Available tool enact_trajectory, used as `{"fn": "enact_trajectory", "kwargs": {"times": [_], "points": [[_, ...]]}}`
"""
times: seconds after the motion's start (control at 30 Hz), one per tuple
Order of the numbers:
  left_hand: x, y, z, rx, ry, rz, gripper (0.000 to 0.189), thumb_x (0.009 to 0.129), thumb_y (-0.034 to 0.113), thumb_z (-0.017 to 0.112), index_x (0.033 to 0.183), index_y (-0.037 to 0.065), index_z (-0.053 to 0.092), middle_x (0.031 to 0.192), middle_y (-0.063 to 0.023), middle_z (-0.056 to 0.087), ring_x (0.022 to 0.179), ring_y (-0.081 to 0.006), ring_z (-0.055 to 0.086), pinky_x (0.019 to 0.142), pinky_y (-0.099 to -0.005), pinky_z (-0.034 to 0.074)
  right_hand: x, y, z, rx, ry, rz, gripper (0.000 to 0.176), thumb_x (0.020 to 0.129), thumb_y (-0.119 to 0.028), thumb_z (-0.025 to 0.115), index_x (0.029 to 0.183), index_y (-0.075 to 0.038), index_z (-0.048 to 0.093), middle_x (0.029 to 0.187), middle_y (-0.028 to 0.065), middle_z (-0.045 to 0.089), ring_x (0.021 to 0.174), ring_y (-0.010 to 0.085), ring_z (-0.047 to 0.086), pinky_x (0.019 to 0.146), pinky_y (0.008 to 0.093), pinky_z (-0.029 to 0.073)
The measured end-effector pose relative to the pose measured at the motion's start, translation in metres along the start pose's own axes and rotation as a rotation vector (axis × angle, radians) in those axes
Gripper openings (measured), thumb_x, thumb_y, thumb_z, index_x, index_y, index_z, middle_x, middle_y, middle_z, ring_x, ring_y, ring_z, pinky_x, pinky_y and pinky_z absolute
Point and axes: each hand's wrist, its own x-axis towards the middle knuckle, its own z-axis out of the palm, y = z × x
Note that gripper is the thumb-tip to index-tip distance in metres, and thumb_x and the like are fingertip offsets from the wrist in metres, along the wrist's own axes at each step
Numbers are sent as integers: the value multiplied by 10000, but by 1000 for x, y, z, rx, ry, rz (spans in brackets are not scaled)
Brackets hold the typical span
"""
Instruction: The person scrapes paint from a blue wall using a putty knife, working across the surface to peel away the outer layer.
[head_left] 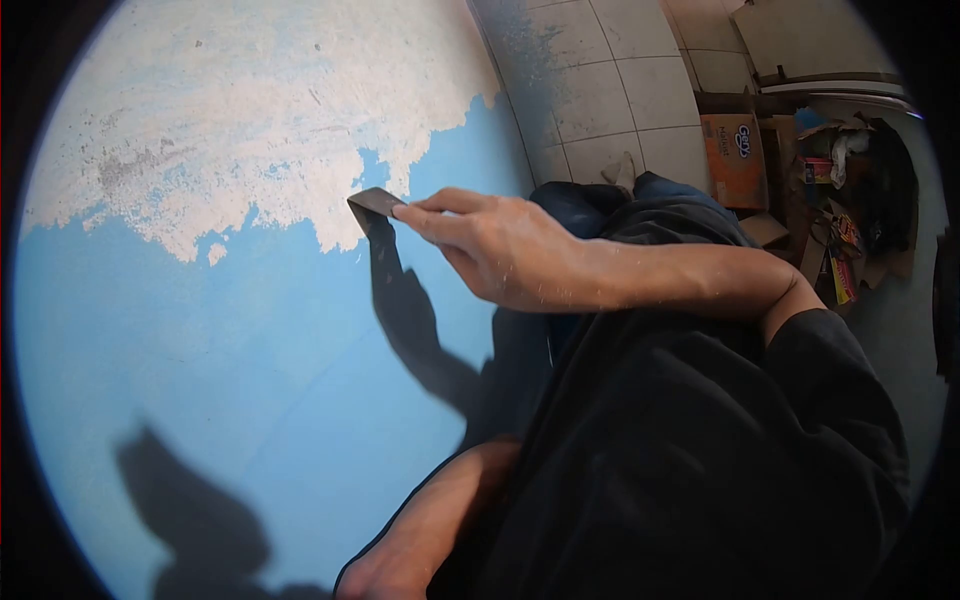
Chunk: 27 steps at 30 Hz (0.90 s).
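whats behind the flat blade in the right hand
Behind the blade is the wall: blue paint and pale patches show around it. The spot directly covered by the blade cannot be seen.

A black short-sleeved shirt (690,450) tops dark blue trousers (578,207). The right forearm (690,275) is bare (pale specks dot the wrist (545,280)).

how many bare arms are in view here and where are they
2. The right arm extends toward the blue-painted wall, its right hand gripping a flat scraper; part of the left arm shows at the bottom edge, its far end unclear.
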Motion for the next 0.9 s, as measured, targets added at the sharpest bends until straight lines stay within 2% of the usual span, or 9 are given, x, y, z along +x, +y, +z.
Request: {"fn": "enact_trajectory", "kwargs": {"times": [0.17, 0.23, 0.37, 0.6, 0.73, 0.9], "points": [[4, -4, -8, 3, -23, 0, 350, 1074, 248, 471, 747, 152, 551, 586, 74, 405, 479, -46, 375, 454, -250, 329, 2, 0, 4, -17, 46, -28, 426, 951, 22, 584, 1377, 17, 580, 1217, 214, 666, 925, 370, 720, 784, 418, 610], [4, -5, -10, 16, -37, 6, 350, 1073, 247, 472, 746, 152, 551, 587, 74, 405, 479, -46, 375, 454, -250, 329, 14, 13, 7, -38, 126, -72, 426, 949, 26, 588, 1375, 18, 582, 1204, 215, 669, 920, 375, 716, 773, 415, 606], [6, -5, -11, 6, -54, 8, 349, 1072, 246, 474, 745, 152, 552, 587, 73, 406, 480, -47, 376, 455, -251, 330, 9, 2, 1, -4, 55, -67, 422, 946, 30, 587, 1367, 31, 581, 1198, 216, 669, 913, 373, 713, 757, 410, 603], [8, -4, -12, 2, -87, 17, 347, 1070, 244, 478, 744, 152, 552, 588, 72, 408, 481, -49, 378, 456, -253, 331, 20, 8, 0, -32, 106, -87, 414, 945, 17, 600, 1358, 33, 587, 1199, 220, 671, 897, 378, 725, 756, 394, 617], [14, -8, -16, -22, -156, 42, 346, 1069, 243, 481, 743, 152, 553, 588, 71, 409, 481, -51, 379, 457, -254, 332, 6, -11, -5, -11, 35, -68, 402, 948, 10, 600, 1349, 28, 595, 1212, 215, 671, 901, 364, 735, 756, 406, 622], [14, -3, -14, 43, -183, 53, 336, 1056, 237, 502, 734, 153, 550, 586, 65, 418, 478, -54, 387, 459, -255, 341, 21, 5, -1, -32, 125, -94, 406, 938, 17, 610, 1345, 24, 598, 1200, 219, 672, 882, 362, 730, 726, 412, 610]]}}
